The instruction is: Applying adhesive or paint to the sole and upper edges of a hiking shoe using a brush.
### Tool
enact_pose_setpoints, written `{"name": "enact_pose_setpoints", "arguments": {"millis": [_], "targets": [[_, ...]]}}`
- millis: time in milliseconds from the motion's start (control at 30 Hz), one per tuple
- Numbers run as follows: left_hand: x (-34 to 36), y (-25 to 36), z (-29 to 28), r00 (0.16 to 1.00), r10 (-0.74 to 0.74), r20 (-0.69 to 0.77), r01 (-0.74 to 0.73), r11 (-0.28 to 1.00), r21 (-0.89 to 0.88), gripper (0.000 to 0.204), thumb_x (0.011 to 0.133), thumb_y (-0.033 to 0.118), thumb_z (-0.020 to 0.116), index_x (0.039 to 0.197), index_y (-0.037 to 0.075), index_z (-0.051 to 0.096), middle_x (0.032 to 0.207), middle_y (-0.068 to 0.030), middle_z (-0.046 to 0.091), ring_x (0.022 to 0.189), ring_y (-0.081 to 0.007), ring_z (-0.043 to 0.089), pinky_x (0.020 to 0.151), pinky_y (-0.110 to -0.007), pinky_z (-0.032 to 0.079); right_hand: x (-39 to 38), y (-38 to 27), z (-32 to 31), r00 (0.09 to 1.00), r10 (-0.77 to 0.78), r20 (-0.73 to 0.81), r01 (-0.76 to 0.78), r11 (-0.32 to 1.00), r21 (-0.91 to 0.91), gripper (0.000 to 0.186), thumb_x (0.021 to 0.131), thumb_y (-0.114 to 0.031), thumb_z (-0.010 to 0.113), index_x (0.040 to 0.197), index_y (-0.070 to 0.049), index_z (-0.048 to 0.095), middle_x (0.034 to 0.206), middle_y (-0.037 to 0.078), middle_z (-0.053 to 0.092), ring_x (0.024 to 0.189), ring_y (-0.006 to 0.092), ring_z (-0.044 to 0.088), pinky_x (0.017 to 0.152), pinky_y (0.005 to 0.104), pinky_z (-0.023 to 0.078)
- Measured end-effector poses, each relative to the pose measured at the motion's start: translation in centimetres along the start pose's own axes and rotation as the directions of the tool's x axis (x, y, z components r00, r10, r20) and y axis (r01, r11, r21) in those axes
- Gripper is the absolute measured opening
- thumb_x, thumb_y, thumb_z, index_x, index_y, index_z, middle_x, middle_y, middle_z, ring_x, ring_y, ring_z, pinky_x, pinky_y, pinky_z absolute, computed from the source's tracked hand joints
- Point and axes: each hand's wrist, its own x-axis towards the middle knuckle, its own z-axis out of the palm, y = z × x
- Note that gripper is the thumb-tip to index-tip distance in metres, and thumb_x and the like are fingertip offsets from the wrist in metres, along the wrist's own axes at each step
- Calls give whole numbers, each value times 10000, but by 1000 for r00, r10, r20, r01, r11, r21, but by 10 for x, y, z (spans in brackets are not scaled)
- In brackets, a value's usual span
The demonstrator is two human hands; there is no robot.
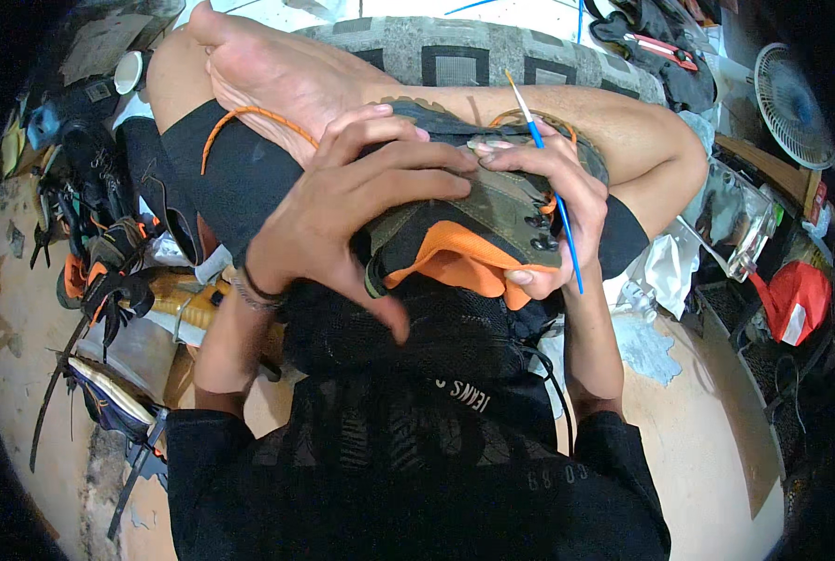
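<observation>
An olive-brown lace-up shoe (506,208) with an orange lining (455,245) lies on its side across my lap, its opening toward me. My right hand (567,182) grips the shoe near the lace hooks, thumb at the collar's edge. A thin blue paintbrush (565,220) is also tucked in that hand, bristle tip pointing up and away. Over the shoe's left part spreads my left hand (342,192), fingers stretched along the upper and thumb held apart from it. An orange lace (249,110) trails over my leg on the left. The shoe's far side is partly hidden by my hands.
My crossed legs and bare foot (272,79) surround the shoe. Beyond them lies a grey patterned cushion (459,51). Several shoes (109,257) crowd the left, with a dark blue one (114,400) nearer. To the right are a fan (793,107) and a red bag (799,301).
</observation>
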Motion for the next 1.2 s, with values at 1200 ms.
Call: {"name": "enact_pose_setpoints", "arguments": {"millis": [1200], "targets": [[39,26,-13,918,-118,378,-36,926,377,688,605,125,750,1284,174,656,1489,87,558,1170,-303,500,1037,-469,412,-42,19,3,971,-142,-193,111,980,-163,898,725,-922,533,874,-59,733,922,69,767,751,245,688,895,436,432]]}}
